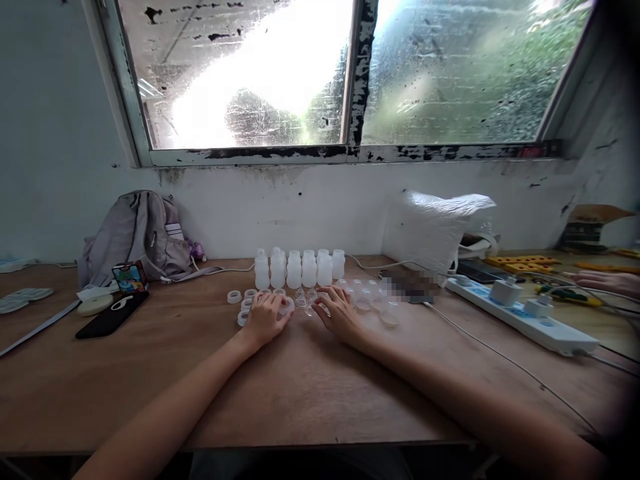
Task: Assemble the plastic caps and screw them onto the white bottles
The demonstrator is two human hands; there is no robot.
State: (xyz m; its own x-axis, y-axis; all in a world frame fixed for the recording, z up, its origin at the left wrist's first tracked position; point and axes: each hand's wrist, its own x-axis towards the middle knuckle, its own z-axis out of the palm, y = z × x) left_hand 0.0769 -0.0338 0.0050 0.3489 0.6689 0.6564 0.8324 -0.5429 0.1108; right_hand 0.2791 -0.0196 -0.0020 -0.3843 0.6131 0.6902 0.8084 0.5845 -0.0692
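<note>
White wall [280, 213] and streaked, paint-flaked window [445, 87] across 12 o'clock, taking the work area as clock centre. Below, brown wooden table [300, 407]. At 10 o'clock, grey backpack [135, 233] against the wall; at 2, puffed white plastic packet [430, 230]. Toward 3, white power strip [500, 313] with plugs seated; farther out, at the frame edge, another person's hand [613, 282]. At 9, black slab [100, 325], likely a phone.

Left hand [266, 317]: thumb and fingers closed about one whitish ring collar [287, 307], apparently gripped. Right hand [344, 315]: fingers bent and lowered over small clear parts; cannot tell grip or gap, too small at the fingertips.

Close at 12, row of six frosted bottles [294, 270], upright; pointed clear tops on the two at the 11 o'clock end. Near 3, group of frosted domed covers [389, 315]. Near 9, loose collars [234, 297], beside and partly behind the left hand. Between both hands, clear teats [301, 298] on the table.

Judged step: small-part handling, collar on one side, teats on the other. Next move seems to call for a light fingertip pinch on a single teat, well clear of the bottle row.
</note>
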